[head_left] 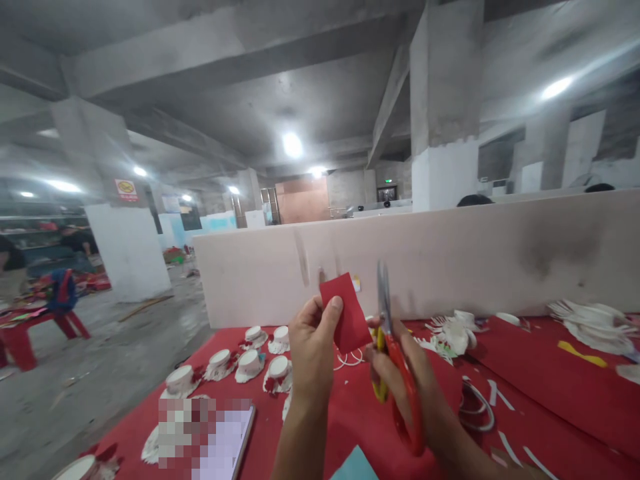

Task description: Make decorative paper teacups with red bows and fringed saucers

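Note:
My left hand [313,343] pinches a small red rectangle of paper [350,325] between thumb and fingers, raised over the red-covered table [360,410]. To its right, my right hand [417,373] grips a pair of scissors [400,363] with red and yellow handles. Their blades point upward and look nearly together, clear of the paper's face. The paper's lower right corner comes close to my right fingertips; whether they touch it I cannot tell. A light blue sheet [356,465] lies at the table's near edge.
Several white paper cups [250,363] with cut, frilled rims stand on the left. A phone-like device [225,440] lies nearer. White paper strips [510,448], a yellow plastic piece [583,355] and cut cups [455,331] are at right. A pale partition [260,280] borders the table's far side.

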Motion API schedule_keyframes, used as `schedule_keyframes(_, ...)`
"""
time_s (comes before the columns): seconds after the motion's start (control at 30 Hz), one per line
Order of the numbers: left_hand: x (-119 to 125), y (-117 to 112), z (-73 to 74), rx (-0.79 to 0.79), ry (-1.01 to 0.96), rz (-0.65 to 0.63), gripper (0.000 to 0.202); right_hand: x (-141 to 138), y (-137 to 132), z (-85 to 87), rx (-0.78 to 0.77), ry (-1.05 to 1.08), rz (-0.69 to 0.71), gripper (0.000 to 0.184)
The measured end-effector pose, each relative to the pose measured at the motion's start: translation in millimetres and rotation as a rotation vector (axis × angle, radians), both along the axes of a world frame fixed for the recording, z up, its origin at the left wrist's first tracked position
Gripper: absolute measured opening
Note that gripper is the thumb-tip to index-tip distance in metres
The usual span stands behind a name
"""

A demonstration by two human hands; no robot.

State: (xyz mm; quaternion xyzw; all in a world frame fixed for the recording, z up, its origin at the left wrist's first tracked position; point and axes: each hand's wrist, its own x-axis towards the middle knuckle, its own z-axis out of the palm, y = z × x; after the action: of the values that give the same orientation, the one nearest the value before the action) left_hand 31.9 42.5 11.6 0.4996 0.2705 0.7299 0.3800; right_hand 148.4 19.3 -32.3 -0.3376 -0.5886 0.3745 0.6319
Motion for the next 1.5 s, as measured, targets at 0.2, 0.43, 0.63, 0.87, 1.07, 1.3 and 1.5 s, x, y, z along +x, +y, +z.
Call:
schedule_keyframes(0.2, -8, 0, 1.0, -0.004, -0.010, 0.059, 0.021, -13, -5, -3.5, -0.020, -0.179, 0.033, 0.010)
schedule_keyframes(0.43, -16, -1, 1.9, 0.002, 0.026, 0.043, 0.019, -24, -10, -0.3, -0.041, -0.078, 0.034, 0.019)
schedule_keyframes(0.63, -19, 1, 0.3, 0.006, 0.037, 0.025, 0.018, -22, -5, -11.7, -0.030, -0.134, 0.036, 0.015)
schedule_keyframes(0.87, -19, 1, 0.0, 0.006, 0.069, 0.036, 0.020, -24, -4, -19.7, -0.003, -0.192, 0.016, 0.013)
schedule_keyframes(1.07, -18, 0, 0.2, 0.004, 0.056, 0.037, 0.020, -24, -6, -16.3, -0.074, -0.224, 0.068, 0.013)
schedule_keyframes(1.3, -18, 0, 0.7, 0.011, 0.068, 0.055, 0.020, -23, -6, -14.0, -0.041, -0.224, 0.011, 0.015)
schedule_keyframes(1.5, -20, 0, 0.2, 0.008, 0.075, 0.012, 0.020, -24, -8, -13.1, -0.089, -0.197, 0.087, 0.017)
